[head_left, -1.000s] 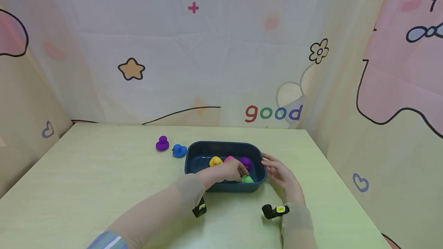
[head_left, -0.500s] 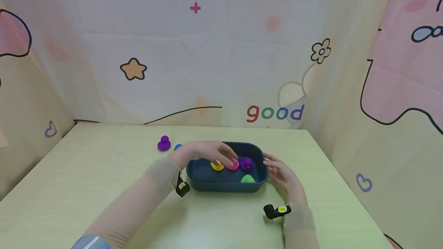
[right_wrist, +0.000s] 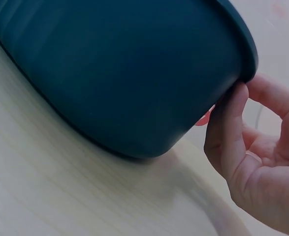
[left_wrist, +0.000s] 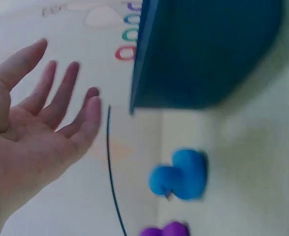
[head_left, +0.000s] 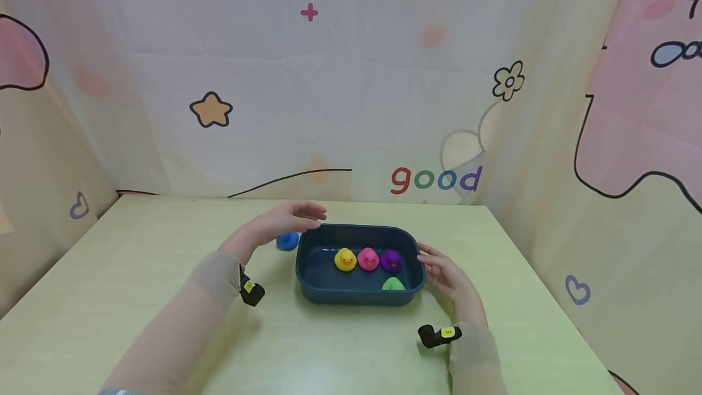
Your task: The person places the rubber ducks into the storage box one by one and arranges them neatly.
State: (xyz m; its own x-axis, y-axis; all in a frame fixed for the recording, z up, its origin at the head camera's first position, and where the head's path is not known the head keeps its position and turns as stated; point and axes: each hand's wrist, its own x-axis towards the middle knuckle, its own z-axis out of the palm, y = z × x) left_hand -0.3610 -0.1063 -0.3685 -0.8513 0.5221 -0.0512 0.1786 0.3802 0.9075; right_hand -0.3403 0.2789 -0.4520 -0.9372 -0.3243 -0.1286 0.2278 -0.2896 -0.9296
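Note:
My left hand [head_left: 287,217] is raised near the left end of a dark blue tub [head_left: 356,297], fingers spread and holding nothing. Below it a blue toy duck [head_left: 287,241] sits on the table, partly covered by the hand in the head view. Beyond that, a purple duck [left_wrist: 166,230] shows at the bottom of the left wrist view; the left hand or arm hides it from the head camera. My right hand [head_left: 446,276] touches the tub's right outer wall, fingertips just under the rim. Inside lie a yellow duck [head_left: 345,259], a pink duck [head_left: 368,259], a purple duck [head_left: 392,261] and a green toy [head_left: 393,284].
The pale wooden table [head_left: 351,352] carries the tub near its middle. A printed cloth backdrop [head_left: 351,108] rises behind it and along both sides. Each wrist wears a small black camera, such as the right wrist camera [head_left: 439,335].
My left hand has come up out of the tub, away from the green toy, and moved left to above the blue duck. The right hand stays at the tub's right end.

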